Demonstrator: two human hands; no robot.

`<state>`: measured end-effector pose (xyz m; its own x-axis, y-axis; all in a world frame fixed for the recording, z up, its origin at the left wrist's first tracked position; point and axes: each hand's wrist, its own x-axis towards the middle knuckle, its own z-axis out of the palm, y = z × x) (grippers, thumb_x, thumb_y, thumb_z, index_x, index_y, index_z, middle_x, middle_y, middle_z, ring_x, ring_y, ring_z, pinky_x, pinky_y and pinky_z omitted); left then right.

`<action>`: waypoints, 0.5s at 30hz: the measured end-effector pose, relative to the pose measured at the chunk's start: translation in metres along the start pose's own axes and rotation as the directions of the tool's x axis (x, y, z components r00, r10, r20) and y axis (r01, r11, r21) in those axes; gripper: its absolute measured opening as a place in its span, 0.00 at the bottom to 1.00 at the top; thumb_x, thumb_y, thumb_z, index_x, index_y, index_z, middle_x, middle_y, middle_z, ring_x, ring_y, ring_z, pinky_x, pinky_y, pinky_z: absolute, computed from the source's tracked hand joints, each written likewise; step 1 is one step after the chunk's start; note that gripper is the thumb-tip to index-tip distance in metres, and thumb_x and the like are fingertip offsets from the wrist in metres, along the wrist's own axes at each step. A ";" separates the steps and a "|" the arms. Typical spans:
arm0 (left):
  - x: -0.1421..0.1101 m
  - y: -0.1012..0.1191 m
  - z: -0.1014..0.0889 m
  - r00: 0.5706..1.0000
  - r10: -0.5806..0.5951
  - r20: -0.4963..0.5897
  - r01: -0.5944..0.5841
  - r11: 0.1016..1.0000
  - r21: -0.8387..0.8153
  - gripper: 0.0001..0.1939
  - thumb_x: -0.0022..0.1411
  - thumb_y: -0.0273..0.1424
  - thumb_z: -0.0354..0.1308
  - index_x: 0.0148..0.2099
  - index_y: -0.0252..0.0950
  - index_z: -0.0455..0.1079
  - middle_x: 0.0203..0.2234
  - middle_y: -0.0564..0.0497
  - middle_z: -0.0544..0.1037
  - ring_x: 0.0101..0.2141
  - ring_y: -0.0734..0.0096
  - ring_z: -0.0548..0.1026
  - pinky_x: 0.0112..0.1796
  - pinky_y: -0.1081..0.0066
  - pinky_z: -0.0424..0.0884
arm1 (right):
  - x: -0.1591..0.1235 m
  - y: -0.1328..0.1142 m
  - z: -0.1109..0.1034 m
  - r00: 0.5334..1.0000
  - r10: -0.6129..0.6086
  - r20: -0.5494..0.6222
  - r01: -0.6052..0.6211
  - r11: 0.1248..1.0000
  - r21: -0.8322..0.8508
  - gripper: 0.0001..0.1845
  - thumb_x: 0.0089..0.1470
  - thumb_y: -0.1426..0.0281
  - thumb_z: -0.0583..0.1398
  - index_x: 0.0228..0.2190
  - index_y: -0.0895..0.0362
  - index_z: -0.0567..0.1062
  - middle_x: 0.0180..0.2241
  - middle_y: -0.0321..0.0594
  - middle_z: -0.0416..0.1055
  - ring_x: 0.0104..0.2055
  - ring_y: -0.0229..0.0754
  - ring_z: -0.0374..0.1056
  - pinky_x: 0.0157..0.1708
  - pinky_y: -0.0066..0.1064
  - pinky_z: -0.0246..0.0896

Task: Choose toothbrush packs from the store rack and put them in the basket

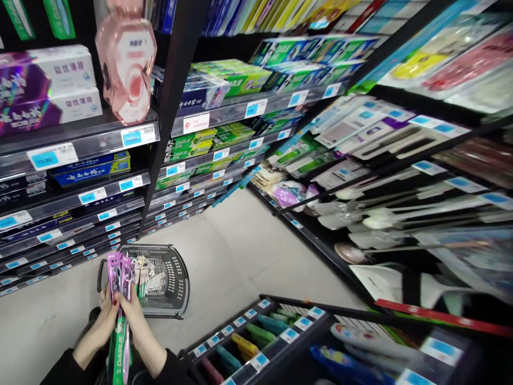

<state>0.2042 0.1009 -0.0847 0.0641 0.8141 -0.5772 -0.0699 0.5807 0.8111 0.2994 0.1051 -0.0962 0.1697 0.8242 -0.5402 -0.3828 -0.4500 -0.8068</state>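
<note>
Both my hands are together low at the left, closed around a bunch of long, narrow toothbrush packs. My left hand (105,313) grips them from the left side. My right hand (130,310) wraps them from the right, its thumb near the middle of the bunch. Purple toothbrush packs (115,267) show above the fingers, and a green DARLIE pack (119,353) runs down between my wrists. How the bunch is shared between the hands is partly hidden. Just beyond them, a grey shopping basket (180,283) holds several small white and green packages (150,275).
Shelves of toothpaste boxes (232,75) rise ahead, with a pink mouthwash bottle (128,64) at upper left. A rack of packaged utensils (380,214) lines the right. A low display of toothbrush packs (248,342) stands close at lower right. Pale floor (228,246) lies between.
</note>
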 end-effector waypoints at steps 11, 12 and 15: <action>0.069 -0.125 0.014 0.977 -0.202 0.066 0.115 0.763 0.636 0.24 0.58 0.38 0.46 0.56 0.38 0.58 0.47 0.43 0.73 0.46 0.55 0.70 0.46 0.62 0.63 | 0.105 0.116 -0.091 0.964 0.210 -0.163 -0.211 0.977 0.011 0.16 0.25 0.73 0.65 0.24 0.59 0.72 0.23 0.37 0.73 0.26 0.45 0.68 0.32 0.35 0.61; 0.075 -0.138 0.016 0.971 -0.231 0.068 0.141 0.773 0.619 0.24 0.59 0.38 0.44 0.57 0.37 0.57 0.44 0.42 0.75 0.42 0.57 0.74 0.42 0.63 0.67 | 0.112 0.128 -0.093 0.963 0.208 -0.168 -0.211 0.977 0.001 0.15 0.24 0.74 0.65 0.23 0.59 0.71 0.22 0.37 0.72 0.25 0.45 0.68 0.31 0.35 0.61; 0.103 -0.177 0.015 0.955 -0.290 0.069 0.196 0.786 0.586 0.26 0.59 0.38 0.43 0.57 0.31 0.55 0.36 0.39 0.78 0.32 0.54 0.77 0.34 0.59 0.71 | 0.134 0.162 -0.096 0.969 0.162 -0.188 -0.172 0.984 -0.037 0.16 0.25 0.73 0.65 0.23 0.58 0.70 0.21 0.35 0.71 0.25 0.44 0.67 0.30 0.35 0.61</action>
<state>0.2380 0.0819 -0.2857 0.1501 0.6082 -0.7795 0.5411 0.6093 0.5796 0.3474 0.1098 -0.3228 0.2727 0.6608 -0.6993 -0.3722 -0.5978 -0.7100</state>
